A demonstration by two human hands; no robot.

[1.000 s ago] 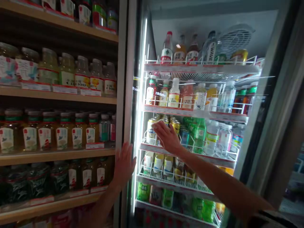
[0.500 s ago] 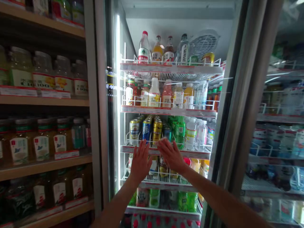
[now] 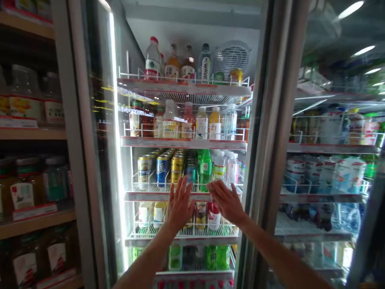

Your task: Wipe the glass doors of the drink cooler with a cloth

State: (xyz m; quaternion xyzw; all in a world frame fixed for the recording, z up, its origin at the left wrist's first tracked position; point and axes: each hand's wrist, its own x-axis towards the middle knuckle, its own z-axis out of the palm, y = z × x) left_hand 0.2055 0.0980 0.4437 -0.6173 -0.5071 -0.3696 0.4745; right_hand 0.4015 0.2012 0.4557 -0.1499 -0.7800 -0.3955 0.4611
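My left hand (image 3: 179,205) is raised with its fingers stretched up, palm towards a lit drinks fridge. My right hand (image 3: 226,201) is flat beside it, fingers stretched and slanting up to the left. A pale patch shows at the right fingertips; I cannot make out what it is. Reflections show glass in front of the shelves, but whether either palm touches it I cannot tell. Behind the hands are a blue can (image 3: 162,170), a gold can (image 3: 177,168), a green bottle (image 3: 205,166) and a red-and-white container (image 3: 213,216).
A metal door frame (image 3: 272,132) runs upright to the right, with more stocked fridge shelves (image 3: 325,196) beyond. On the left, a wooden shelf (image 3: 36,228) carries juice bottles and price labels. Bottles such as the clear one with a red cap (image 3: 152,58) stand on the top rack.
The view has swung to the right, so the fridge appears further left. Both hands keep their flat, raised pose and now lie further right across the shelves.
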